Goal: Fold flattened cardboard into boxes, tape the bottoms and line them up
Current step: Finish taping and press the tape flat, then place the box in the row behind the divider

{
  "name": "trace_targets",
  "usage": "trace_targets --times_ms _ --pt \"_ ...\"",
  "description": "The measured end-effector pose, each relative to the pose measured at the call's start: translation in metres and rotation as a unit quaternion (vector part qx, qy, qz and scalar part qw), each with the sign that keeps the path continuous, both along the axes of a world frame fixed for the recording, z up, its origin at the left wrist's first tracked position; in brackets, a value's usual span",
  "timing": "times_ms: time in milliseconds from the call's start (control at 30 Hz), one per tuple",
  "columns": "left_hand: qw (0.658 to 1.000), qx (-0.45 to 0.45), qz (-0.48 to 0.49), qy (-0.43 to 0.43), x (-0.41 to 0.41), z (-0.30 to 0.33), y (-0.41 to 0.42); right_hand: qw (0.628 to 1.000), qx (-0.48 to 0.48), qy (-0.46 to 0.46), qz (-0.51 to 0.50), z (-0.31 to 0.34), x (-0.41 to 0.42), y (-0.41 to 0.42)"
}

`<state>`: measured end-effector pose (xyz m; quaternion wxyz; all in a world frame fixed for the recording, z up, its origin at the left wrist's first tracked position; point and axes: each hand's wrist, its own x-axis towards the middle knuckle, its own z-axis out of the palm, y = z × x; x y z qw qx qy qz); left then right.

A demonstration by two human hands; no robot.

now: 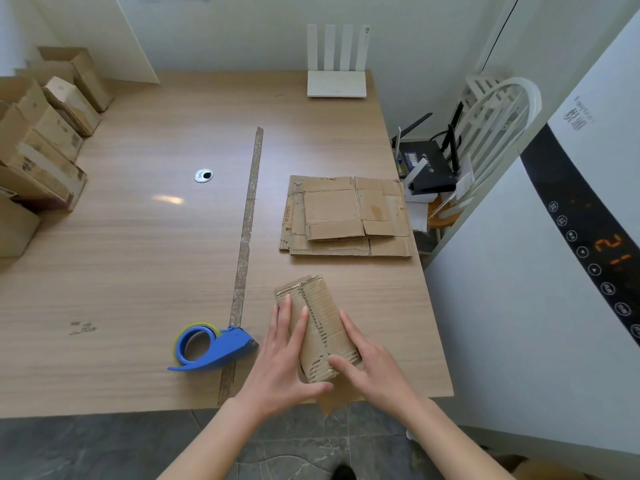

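A small folded cardboard box (320,317) stands near the table's front edge with its bottom flaps facing up and closed. My left hand (282,355) lies flat against its left side, fingers straight, thumb under the near end. My right hand (367,358) presses on the right flap with straight fingers. A blue tape dispenser (211,348) with a roll in it lies just left of my left hand. A stack of flattened cardboard (346,216) rests further back on the right. Several folded boxes (41,147) stand in a row along the table's left edge.
A strip of worn tape (247,230) runs down the wooden table (138,254). A round metal grommet (203,175) sits mid-table. A white router (336,83) stands at the back. A chair with routers (429,168) and a white appliance (571,237) stand on the right.
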<state>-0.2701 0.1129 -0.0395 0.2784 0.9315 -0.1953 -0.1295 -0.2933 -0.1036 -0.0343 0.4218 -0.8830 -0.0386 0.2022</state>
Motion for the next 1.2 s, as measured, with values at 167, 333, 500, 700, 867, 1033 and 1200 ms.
trace_targets --times_ms 167,333,500,700,867,1033,1200 --pt "1.000 -0.030 0.007 -0.001 -0.001 -0.005 -0.004 1.000 0.014 -0.002 -0.010 0.000 -0.002 -0.001" --pt "0.998 -0.044 0.024 0.031 -0.001 0.004 0.004 0.999 0.032 -0.015 0.018 -0.007 -0.004 -0.004" --pt "0.981 -0.142 0.110 0.073 0.002 0.007 -0.002 0.991 0.104 0.061 -0.056 -0.007 0.001 -0.008" --pt "0.922 -0.206 0.276 0.178 0.025 0.011 -0.014 0.973 0.140 0.092 -0.161 0.002 0.037 0.017" --pt "0.920 -0.255 0.283 0.092 0.047 0.051 -0.016 0.967 0.197 0.068 -0.147 0.052 0.060 0.022" --pt "0.931 -0.305 0.195 -0.042 0.069 0.124 -0.011 0.926 0.331 0.064 -0.170 0.150 0.096 0.021" --pt "0.887 -0.430 0.164 -0.020 0.081 0.207 -0.017 0.916 0.300 -0.049 -0.262 0.209 0.114 0.039"
